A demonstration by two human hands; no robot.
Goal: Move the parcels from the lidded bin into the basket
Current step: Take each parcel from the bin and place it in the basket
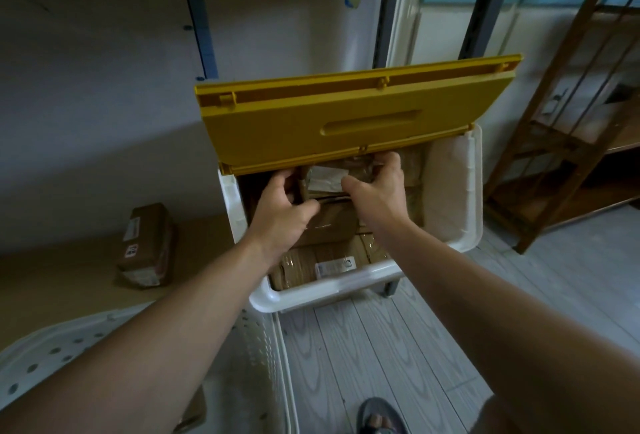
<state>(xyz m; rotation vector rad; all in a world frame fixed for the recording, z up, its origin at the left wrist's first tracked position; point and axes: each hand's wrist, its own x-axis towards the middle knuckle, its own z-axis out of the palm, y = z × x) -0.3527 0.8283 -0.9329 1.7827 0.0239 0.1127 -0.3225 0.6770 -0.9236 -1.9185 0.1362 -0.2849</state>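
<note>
Both hands reach into the open bin and grip one taped parcel near its far end.

Left hand curls its fingers round the left end of the top parcel, and the right hand pinches the right end, thumb nearer the camera and fingers over the far edge, both forearms stretched out from the lower frame. White bin sits at centre frame with its yellow lid propped up behind the hands. Judging by what shows, most of the job is left: several brown parcels still fill the bin, one labelled parcel lying at its near edge. White perforated basket stands at the lower left; the arm hides most of its inside. Another brown parcel lies on the shelf at the left.
</note>
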